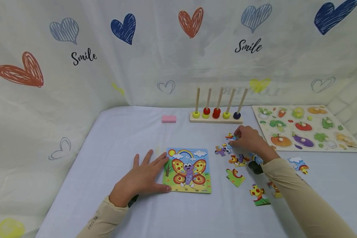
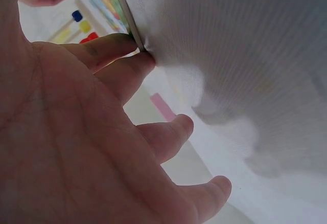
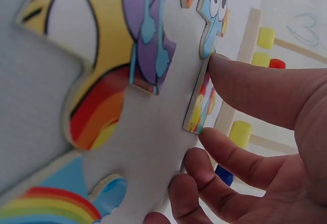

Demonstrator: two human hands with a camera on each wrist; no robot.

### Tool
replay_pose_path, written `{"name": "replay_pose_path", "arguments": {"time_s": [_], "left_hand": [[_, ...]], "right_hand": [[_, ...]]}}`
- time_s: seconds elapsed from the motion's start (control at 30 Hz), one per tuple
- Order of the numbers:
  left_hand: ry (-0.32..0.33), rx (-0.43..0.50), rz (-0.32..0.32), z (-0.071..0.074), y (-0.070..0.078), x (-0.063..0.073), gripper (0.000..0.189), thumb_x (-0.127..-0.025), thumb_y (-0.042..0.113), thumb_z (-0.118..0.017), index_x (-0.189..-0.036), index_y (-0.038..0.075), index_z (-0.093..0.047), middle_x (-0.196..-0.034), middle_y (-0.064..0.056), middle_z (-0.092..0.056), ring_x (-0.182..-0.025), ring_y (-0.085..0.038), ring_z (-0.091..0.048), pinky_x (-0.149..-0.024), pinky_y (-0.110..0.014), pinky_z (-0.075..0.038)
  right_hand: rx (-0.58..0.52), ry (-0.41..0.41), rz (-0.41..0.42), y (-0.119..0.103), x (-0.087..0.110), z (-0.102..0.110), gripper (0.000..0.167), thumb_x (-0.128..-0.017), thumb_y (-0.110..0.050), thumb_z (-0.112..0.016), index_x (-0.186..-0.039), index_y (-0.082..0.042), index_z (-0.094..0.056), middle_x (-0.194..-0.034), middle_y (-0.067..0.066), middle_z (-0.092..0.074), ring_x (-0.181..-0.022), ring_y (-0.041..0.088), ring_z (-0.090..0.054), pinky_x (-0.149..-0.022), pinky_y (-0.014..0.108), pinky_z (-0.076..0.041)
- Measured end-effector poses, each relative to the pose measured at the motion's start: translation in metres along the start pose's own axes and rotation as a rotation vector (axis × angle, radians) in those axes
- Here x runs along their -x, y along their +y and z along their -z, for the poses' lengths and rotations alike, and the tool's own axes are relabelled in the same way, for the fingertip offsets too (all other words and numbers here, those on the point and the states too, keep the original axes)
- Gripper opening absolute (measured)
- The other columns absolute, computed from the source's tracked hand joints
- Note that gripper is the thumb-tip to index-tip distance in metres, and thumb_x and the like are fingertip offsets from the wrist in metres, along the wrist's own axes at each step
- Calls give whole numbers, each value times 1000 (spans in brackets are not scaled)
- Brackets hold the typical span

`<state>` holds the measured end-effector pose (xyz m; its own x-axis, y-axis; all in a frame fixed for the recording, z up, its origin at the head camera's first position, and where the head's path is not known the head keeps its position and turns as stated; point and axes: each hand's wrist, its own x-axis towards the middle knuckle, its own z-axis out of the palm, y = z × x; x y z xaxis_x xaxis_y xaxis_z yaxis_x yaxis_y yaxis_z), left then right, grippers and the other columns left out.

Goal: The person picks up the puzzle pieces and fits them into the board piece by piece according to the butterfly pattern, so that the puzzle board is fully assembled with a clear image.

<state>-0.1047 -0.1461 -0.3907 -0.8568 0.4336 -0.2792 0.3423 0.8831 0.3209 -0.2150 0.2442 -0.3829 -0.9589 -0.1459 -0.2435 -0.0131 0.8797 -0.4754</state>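
My left hand [image 1: 144, 177] lies spread along the left side of a square butterfly picture puzzle board [image 1: 188, 170], its fingertips and thumb touching the edge. The left wrist view shows the fingertips [image 2: 148, 60] right at the board's thin edge on the cloth. To the right of the board, my right hand [image 1: 251, 140] pinches a small colourful puzzle piece [image 3: 200, 106] between thumb and index finger at its two ends. The piece stays low, close over the cloth. Another piece with purple and cartoon eyes [image 1: 223, 149] lies just beside it.
Several loose puzzle pieces lie around my right forearm, among them a green one [image 1: 235, 178], a red-and-yellow one [image 1: 258, 195] and a rainbow one [image 1: 298, 164]. Behind stand a wooden bead-and-peg rack [image 1: 215, 121] and a pink block [image 1: 169, 119]. A vegetable puzzle board [image 1: 310, 132] lies at the right.
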Motion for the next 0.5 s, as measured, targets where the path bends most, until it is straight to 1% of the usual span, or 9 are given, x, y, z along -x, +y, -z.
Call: {"name": "replay_pose_path", "arguments": {"time_s": [0.2,0.33,0.43,0.5], "left_hand": [[-6,4,5,0,1,0,100,-87,60,-83,-167,17,-40,-176,3,-27,-162,-44,-7,-119,-78,0],[-8,6,1,1,2,0,100,-87,59,-84,-167,16,-40,-176,2,-27,-162,-45,-7,-119,-79,-1],[-10,4,0,1,1,0,100,-88,59,-84,-167,16,-40,-176,2,-26,-162,-45,-7,-119,-79,-1],[-12,1,5,1,1,-1,100,-88,59,-83,-167,16,-40,-177,2,-26,-162,-45,-7,-119,-79,0]], "right_hand": [[5,-23,-21,3,-4,-1,51,-99,-23,-76,-125,15,-54,-118,32,-60,-105,44,-57,-93,58,-53],[-25,-26,-19,3,-4,-3,49,-100,-21,-76,-122,14,-49,-110,29,-59,-99,41,-56,-87,53,-52],[-53,-8,-8,2,-4,-5,49,-100,-18,-76,-123,11,-45,-108,26,-57,-96,39,-55,-84,50,-50],[-68,11,3,1,-4,-7,49,-100,-16,-75,-127,11,-44,-110,27,-57,-97,39,-55,-86,52,-51]]}}
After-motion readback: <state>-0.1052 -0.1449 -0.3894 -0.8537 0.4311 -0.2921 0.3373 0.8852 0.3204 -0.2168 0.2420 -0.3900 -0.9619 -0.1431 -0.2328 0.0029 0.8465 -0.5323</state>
